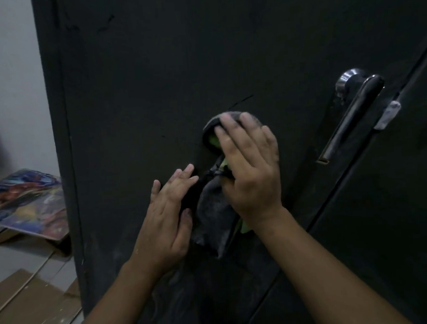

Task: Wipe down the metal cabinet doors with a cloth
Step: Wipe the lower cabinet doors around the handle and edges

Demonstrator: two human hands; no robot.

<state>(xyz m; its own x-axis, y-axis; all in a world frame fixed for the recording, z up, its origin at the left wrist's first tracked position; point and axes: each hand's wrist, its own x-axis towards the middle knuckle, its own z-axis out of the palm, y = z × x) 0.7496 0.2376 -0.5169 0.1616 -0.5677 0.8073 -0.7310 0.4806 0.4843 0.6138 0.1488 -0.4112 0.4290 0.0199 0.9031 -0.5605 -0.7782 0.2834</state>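
Your right hand (pixel 251 175) lies flat, fingers (pixel 233 129) straight and a little spread, pressing the soft grey-and-green cloth (pixel 213 220) on the dark metal door (pixel 155 78). The cloth peeks out past your fingertips and hangs below your palm. Your left hand (pixel 168 220) is flat too, fingers together, just beside the hanging part.

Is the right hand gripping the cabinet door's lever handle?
No, the right hand presses the grey cloth against the door, with the lever handle untouched, apart from it.
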